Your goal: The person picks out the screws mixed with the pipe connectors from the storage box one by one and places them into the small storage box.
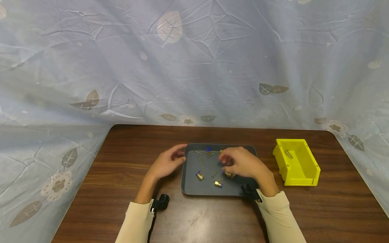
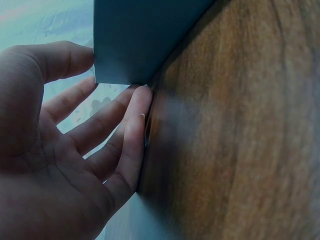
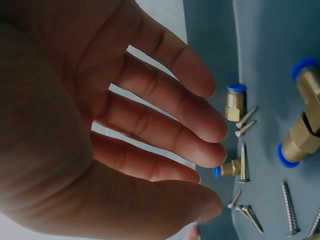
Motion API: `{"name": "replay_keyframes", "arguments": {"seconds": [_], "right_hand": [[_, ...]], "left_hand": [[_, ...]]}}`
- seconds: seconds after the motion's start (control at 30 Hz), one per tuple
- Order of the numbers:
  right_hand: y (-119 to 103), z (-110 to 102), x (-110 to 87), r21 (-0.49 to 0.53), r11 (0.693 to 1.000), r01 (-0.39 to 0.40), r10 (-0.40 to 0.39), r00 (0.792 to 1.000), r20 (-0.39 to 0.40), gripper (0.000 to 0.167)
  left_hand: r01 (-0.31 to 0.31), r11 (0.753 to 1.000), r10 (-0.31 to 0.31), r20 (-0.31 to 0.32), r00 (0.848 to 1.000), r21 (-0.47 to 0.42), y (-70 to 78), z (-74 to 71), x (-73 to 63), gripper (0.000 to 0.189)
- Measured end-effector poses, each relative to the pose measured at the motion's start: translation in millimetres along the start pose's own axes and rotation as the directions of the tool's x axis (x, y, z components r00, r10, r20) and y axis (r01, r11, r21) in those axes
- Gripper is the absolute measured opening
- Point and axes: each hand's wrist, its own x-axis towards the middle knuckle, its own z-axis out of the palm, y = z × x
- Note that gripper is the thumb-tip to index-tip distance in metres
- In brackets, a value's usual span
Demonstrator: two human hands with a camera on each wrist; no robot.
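A shallow grey tray [image 1: 191, 189] lies on the table, with brass push-in fittings with blue collars [image 1: 199, 176] and several small screws [image 1: 214, 174] scattered in it. At the tray's left side, my left hand [image 1: 166, 163] rests its thumb and fingertips against the outer wall, fingers mostly straight. My right hand [image 1: 241, 162] hovers over the tray's right half, its fingers loosely bent. Nothing shows between thumb and fingers in the right wrist view. Beyond its fingertips there, a brass fitting [image 3: 233, 104] stands beside screws [image 3: 246, 121]. The right hand hides part of the tray in the head view.
To the right of the tray stands a yellow bin [image 1: 304, 182] with a few screws [image 1: 288, 154] inside. A patterned cloth [image 1: 194, 84] hangs behind the far edge of the brown wooden table [image 1: 200, 222].
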Motion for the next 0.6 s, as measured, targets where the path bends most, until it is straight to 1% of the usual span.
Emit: {"name": "replay_keyframes", "arguments": {"seconds": [0.23,0.4,0.6], "right_hand": [[-3.1,6.2,6.0,0.005,1.0,-0.014,0.014,0.999,0.045,0.028],[-4.3,11.6,10.5,0.009,1.0,-0.004,0.004,0.997,0.071,0.028],[-3.4,17.0,13.1,-0.02,1.0,0.004,-0.003,0.997,0.083,0.025]], "left_hand": [[-0.01,1.0,0.01,-0.001,1.0,0.002,-2.8,0.0,1.0,0.054],[-0.006,1.0,0.006,-0.002,1.0,0.004,-2.2,-0.5,0.7,0.054],[-0.002,1.0,0.002,-0.002,1.0,0.008,-1.9,0.8,1.3,0.054]]}}
